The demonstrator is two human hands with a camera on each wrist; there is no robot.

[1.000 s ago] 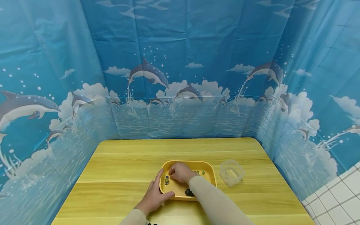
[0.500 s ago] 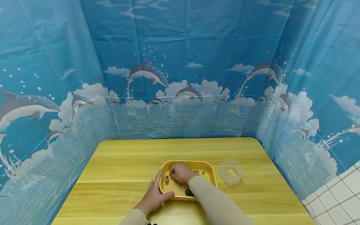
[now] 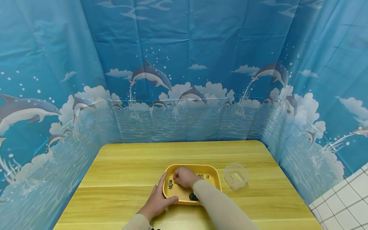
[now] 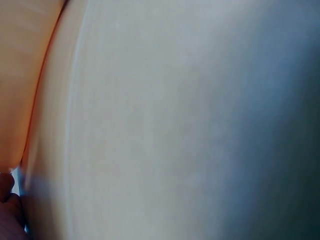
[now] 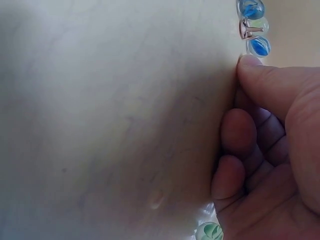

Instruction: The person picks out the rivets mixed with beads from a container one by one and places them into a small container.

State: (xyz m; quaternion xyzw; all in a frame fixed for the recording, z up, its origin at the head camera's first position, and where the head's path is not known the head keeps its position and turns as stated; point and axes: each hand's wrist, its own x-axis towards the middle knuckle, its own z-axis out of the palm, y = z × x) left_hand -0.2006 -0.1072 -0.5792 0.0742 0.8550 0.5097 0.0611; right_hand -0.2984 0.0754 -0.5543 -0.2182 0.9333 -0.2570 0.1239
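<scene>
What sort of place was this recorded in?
Probably a makeshift recording booth: dolphin-print sheeting surrounds a wood-grain table on three sides, with what looks like white tiling at the right.

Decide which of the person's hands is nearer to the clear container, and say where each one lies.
The right. The right hand is inside the yellow tray, left of the clear container; the left hand is farther left, at the tray's near-left corner.
</scene>
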